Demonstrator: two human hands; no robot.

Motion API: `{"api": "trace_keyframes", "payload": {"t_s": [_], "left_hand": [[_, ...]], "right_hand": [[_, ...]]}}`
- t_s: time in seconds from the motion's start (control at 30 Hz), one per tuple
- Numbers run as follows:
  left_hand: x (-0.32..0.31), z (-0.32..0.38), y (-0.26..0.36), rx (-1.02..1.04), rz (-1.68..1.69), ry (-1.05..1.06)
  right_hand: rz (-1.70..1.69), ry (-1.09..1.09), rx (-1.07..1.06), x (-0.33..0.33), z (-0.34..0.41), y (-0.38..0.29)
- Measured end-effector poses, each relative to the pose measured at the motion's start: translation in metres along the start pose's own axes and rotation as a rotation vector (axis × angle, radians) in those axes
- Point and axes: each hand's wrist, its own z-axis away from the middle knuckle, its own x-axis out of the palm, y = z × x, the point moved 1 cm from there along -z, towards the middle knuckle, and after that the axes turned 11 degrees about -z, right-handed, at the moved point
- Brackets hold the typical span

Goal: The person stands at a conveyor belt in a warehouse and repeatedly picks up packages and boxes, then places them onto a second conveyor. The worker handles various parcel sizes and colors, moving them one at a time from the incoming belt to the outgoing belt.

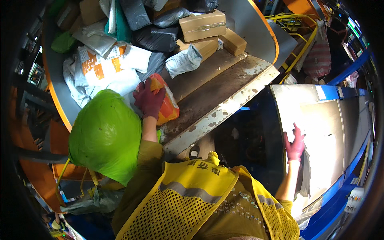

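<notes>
My left hand point(150, 100), in a dark red glove, grips the upper left side of a red-and-orange plastic-wrapped parcel point(168, 105) near the chute's lower edge. Against my left forearm bulges a large bright green plastic bag point(105, 138). White parcels with orange tape point(102, 64) lie just beyond that hand. A crumpled pale plastic mailer point(183, 61) rests to their right. Off to the right, my right hand point(295, 147), also gloved, is over a brightly lit conveyor belt point(321, 126) with its fingers apart and nothing in them.
Cardboard boxes point(203, 25) and black plastic parcels point(155, 39) are piled in the grey chute point(244, 18). Its worn metal lip point(222, 108) runs diagonally before me. A dark gap separates it from the belt. Yellow metal rails point(310, 37) and a striped sack point(318, 60) stand beyond.
</notes>
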Motion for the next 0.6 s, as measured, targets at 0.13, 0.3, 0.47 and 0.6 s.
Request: {"api": "trace_keyframes", "payload": {"t_s": [0.13, 0.3, 0.47, 0.6], "left_hand": [[-0.01, 0.02, 0.002, 0.061, 0.156, 0.165], [-0.038, 0.053, 0.02, 0.445, 0.275, 0.306], [-0.044, 0.065, 0.02, 0.723, 0.427, 0.228], [-0.052, 0.056, 0.025, 0.71, 0.473, 0.208]], "right_hand": [[-0.937, -0.311, -0.001, 0.12, 0.016, -0.095], [-1.367, -0.465, 0.125, 0.234, 0.005, -0.176], [-1.898, -0.871, 0.335, 0.346, -0.071, -0.222], [-2.343, -1.125, 0.656, 0.384, -0.082, -0.246]]}}
